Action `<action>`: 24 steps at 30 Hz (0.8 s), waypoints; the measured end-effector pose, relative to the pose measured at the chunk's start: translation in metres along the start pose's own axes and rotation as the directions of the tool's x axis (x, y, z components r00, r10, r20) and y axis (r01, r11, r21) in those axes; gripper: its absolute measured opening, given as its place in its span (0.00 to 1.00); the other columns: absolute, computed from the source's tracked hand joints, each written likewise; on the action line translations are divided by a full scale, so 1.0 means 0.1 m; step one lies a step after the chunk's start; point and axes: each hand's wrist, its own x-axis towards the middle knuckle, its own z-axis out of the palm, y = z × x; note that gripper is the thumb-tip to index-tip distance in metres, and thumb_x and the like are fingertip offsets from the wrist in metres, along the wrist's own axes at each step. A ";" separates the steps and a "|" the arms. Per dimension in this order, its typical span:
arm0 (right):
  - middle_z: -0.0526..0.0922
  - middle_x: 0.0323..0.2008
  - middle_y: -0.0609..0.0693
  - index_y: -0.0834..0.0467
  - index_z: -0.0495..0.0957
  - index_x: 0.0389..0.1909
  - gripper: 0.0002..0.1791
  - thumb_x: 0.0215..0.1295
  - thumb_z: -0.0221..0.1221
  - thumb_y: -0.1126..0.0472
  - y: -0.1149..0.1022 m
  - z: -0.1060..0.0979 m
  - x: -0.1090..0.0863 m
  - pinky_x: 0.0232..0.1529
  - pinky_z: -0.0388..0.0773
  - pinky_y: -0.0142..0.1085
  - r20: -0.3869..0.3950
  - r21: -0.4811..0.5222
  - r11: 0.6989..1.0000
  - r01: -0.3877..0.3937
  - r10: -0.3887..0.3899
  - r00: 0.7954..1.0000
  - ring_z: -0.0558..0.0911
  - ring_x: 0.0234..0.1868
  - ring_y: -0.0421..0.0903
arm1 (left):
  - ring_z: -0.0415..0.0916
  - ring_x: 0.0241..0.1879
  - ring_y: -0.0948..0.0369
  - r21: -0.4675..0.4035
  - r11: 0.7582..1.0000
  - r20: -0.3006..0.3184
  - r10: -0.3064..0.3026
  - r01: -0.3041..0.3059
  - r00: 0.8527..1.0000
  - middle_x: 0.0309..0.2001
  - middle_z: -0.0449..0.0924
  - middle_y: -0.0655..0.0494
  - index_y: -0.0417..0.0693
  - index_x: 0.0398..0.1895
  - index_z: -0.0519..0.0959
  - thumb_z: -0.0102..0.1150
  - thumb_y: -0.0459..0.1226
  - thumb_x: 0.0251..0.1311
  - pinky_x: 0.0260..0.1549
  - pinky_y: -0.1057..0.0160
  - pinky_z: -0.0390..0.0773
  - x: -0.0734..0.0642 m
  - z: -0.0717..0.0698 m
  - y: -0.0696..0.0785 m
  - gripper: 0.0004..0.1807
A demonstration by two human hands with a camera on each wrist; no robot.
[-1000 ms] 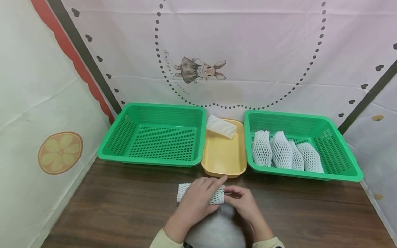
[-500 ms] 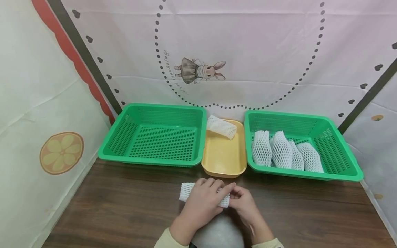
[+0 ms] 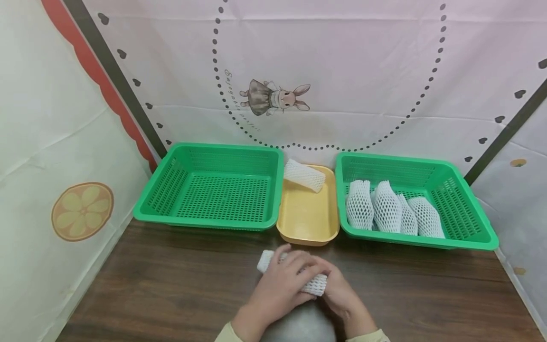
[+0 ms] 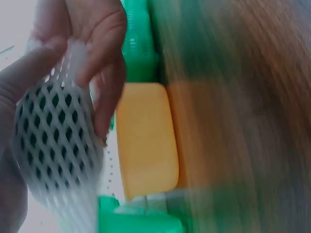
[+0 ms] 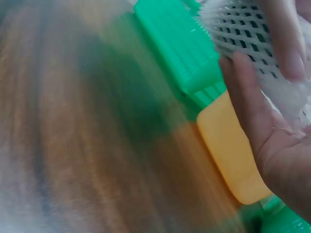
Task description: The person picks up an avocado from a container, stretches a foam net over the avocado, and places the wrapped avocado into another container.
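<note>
A white foam fruit net (image 3: 315, 286) lies between the two hands above the table's near part, tilted with its right end lower. Something dark fills its mesh in the left wrist view, where the foam net (image 4: 53, 131) bulges; the kind of thing inside is hidden. My left hand (image 3: 279, 284) lies over the top of the net and grips it, fingers curled. At the right end my right hand (image 3: 342, 289) holds the net from beside and beneath; its fingers are partly covered by the left. The right wrist view shows the right palm and fingers (image 5: 252, 104) against the mesh.
Ahead stands a yellow tray (image 3: 307, 218) with another foam net (image 3: 304, 175) leaning across its back corner. A green basket (image 3: 209, 222) is on its left. The right green basket (image 3: 466, 204) contains several net-wrapped items (image 3: 386, 206). Brown wooden table (image 3: 183, 285) surrounds the hands.
Both hands have stayed close together while the net shifted right and its right end tipped down. The left hand moved right, over the right hand's fingers. Baskets and tray are unchanged.
</note>
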 end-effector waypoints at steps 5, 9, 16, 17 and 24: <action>0.78 0.48 0.45 0.49 0.77 0.51 0.22 0.61 0.52 0.74 -0.13 -0.03 -0.04 0.42 0.76 0.30 -0.075 0.055 0.986 0.160 -0.156 0.985 0.77 0.46 0.40 | 0.58 0.56 0.51 -0.268 0.913 -0.270 -0.379 0.309 0.885 0.53 0.65 0.46 0.47 0.51 0.72 0.73 0.53 0.32 0.54 0.50 0.57 -0.11 -0.06 -0.10 0.39; 0.79 0.47 0.47 0.50 0.77 0.51 0.20 0.62 0.53 0.72 -0.19 -0.02 -0.04 0.40 0.77 0.31 -0.141 0.038 0.977 0.211 -0.204 0.969 0.78 0.45 0.40 | 0.61 0.52 0.55 -0.671 0.537 -0.076 -0.736 0.511 0.673 0.49 0.66 0.50 0.44 0.49 0.66 0.69 0.44 0.48 0.45 0.57 0.64 -0.11 -0.06 -0.11 0.29; 0.73 0.57 0.53 0.60 0.67 0.61 0.29 0.60 0.43 0.81 -0.24 -0.15 -0.06 0.49 0.74 0.35 0.139 0.104 0.975 0.197 -0.210 0.968 0.74 0.53 0.44 | 0.74 0.48 0.55 -0.841 -0.024 0.389 -0.722 0.541 0.573 0.49 0.76 0.45 0.38 0.57 0.66 0.64 0.38 0.55 0.47 0.60 0.73 -0.05 -0.04 -0.13 0.28; 0.71 0.59 0.55 0.63 0.63 0.64 0.30 0.60 0.38 0.82 -0.26 -0.18 -0.08 0.52 0.72 0.36 0.207 0.120 0.973 0.195 -0.217 0.954 0.72 0.56 0.46 | 0.75 0.46 0.55 -0.846 -0.038 0.391 -0.723 0.532 0.570 0.48 0.77 0.45 0.37 0.57 0.67 0.64 0.38 0.54 0.45 0.61 0.74 -0.05 -0.04 -0.14 0.28; 0.70 0.58 0.53 0.61 0.60 0.64 0.23 0.67 0.41 0.70 -0.39 -0.22 -0.09 0.55 0.69 0.39 0.144 -0.061 0.992 0.110 -0.100 0.984 0.71 0.57 0.47 | 0.77 0.38 0.53 -0.848 -0.006 0.393 -0.678 0.530 0.621 0.41 0.77 0.46 0.37 0.54 0.69 0.67 0.34 0.51 0.36 0.64 0.77 -0.03 -0.01 -0.11 0.27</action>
